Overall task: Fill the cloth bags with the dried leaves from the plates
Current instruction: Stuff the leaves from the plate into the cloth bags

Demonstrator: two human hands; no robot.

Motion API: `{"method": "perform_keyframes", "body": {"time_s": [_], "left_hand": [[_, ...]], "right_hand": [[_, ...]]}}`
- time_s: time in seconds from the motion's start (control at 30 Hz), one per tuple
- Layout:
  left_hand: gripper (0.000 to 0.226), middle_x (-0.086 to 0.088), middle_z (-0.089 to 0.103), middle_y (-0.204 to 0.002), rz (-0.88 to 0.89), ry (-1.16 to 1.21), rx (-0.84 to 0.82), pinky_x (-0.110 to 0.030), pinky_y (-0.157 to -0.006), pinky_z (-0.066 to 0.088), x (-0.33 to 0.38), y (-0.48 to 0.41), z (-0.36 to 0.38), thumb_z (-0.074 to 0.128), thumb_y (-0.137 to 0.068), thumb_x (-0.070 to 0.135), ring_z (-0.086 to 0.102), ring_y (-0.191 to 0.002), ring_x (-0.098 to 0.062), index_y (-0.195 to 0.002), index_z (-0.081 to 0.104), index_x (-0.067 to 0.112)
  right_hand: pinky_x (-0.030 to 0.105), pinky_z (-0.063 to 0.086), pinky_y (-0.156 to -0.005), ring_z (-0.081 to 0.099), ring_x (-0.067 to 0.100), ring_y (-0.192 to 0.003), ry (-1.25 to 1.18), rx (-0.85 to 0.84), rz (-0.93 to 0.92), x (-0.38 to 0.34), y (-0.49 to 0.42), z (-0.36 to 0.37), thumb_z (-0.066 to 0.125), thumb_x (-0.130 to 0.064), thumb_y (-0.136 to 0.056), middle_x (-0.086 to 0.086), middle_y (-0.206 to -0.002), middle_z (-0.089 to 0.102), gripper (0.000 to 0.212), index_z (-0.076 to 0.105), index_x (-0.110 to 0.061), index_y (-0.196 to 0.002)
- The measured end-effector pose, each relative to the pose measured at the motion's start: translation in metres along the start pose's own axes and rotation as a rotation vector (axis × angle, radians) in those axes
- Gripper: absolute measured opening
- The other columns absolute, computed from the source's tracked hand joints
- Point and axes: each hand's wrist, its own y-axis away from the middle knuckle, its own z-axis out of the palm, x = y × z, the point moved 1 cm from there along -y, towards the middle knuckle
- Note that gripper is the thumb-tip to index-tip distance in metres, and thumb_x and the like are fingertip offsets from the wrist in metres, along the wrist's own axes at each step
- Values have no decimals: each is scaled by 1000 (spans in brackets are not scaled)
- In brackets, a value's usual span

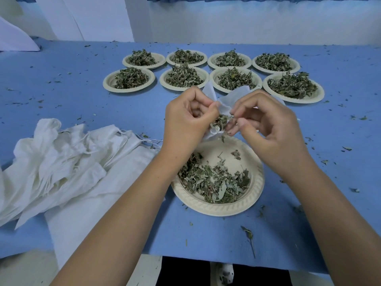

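A white cloth bag (224, 104) hangs above the near paper plate (216, 207), its mouth facing me. My left hand (189, 118) pinches the bag's left edge. My right hand (266, 124) pinches the right edge, its fingertips at a clump of dried leaves (220, 121) in the opening. The near plate holds a half-spread heap of dried green leaves (214, 180); its far part is bare. The lower part of the bag is hidden behind my hands.
Several paper plates piled with dried leaves (183, 76) stand in two rows at the back. A heap of white cloth bags (68, 162) lies at my left. Leaf crumbs litter the blue table cover (82, 96). The table's front edge runs just below the near plate.
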Motion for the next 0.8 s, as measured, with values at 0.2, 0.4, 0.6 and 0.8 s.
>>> {"method": "perform_keyframes", "body": {"time_s": [0.2, 0.4, 0.6, 0.8], "left_hand": [[25, 5, 59, -58, 37, -57, -42, -15, -52, 41, 2, 5, 5, 68, -84, 6, 52, -52, -3, -71, 55, 23], [25, 11, 55, -54, 16, -44, -37, -15, -46, 38, 3, 4, 3, 67, -85, 4, 47, -44, -1, -70, 54, 19], [25, 7, 56, -55, 47, -15, -116, -14, -47, 39, 7, 7, 4, 67, -86, 0, 48, -45, 1, -72, 56, 17], [25, 11, 54, -49, -2, 19, 44, -16, -42, 38, 4, 0, -1, 65, -88, 1, 45, -39, -1, -71, 54, 16]], "right_hand": [[24, 54, -76, 62, 20, -91, 23, 25, 48, -2, 5, 18, 79, -6, -73, 6, -96, 59, 34, 55, -7, -97], [24, 57, -72, 67, 14, -69, -230, 187, 157, -2, 5, 15, 73, 3, -78, 2, -75, 68, 14, 64, -8, -79], [31, 57, -73, 67, 17, -70, 127, 173, 52, 0, 4, 15, 72, 3, -78, 1, -77, 70, 6, 72, -3, -80], [24, 49, -79, 62, 8, -89, 181, 102, -53, -6, 3, 8, 53, -8, -93, 0, -95, 67, 16, 69, -6, -95]]}}
